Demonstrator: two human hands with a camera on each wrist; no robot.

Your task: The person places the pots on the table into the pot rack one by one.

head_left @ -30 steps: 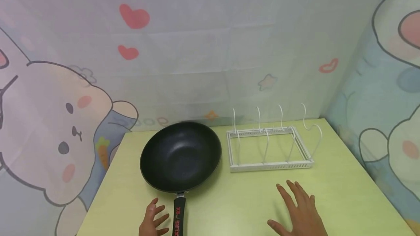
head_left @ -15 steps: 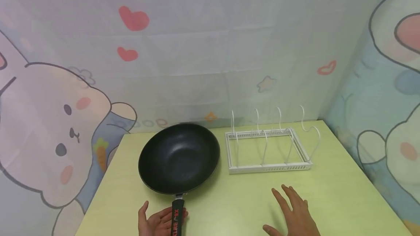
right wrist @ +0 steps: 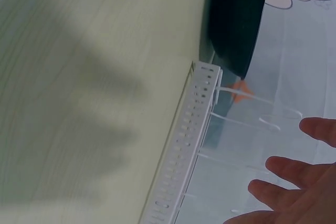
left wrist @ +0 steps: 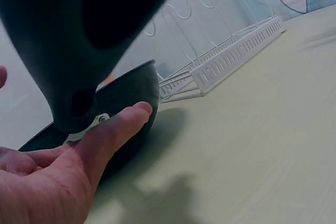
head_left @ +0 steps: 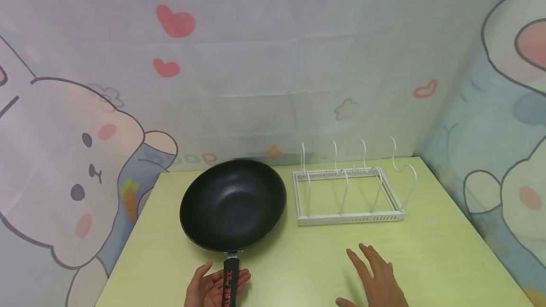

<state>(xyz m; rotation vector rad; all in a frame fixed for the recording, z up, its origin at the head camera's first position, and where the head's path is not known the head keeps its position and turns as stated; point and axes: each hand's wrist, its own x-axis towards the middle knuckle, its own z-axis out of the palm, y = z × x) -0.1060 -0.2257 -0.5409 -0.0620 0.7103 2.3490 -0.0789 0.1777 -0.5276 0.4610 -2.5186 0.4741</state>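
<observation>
A black wok point(head_left: 233, 205) sits on the table at centre left in the head view. Its long black handle point(head_left: 230, 282), with red lettering, points toward me. My left hand point(head_left: 204, 293) lies palm up beneath that handle, fingers reaching out past its right side and thumb apart on the left. In the left wrist view the fingers point(left wrist: 113, 135) look fairly straight under the handle, not wrapped round it; whether they touch it I cannot tell. My right hand point(head_left: 377, 282) hovers with spread fingers over the table, holding nothing.
To the right of the wok stands a white wire rack point(head_left: 351, 218) with several upright curved dividers. The pale yellow-green table point(head_left: 294, 269) ends at a printed cloth backdrop point(head_left: 256, 84) with hearts and cartoon rabbits.
My left hand has moved right, from beside the handle to underneath it, turning palm up. The right hand has drifted slightly left and toward me. Wok and rack have stayed put.
</observation>
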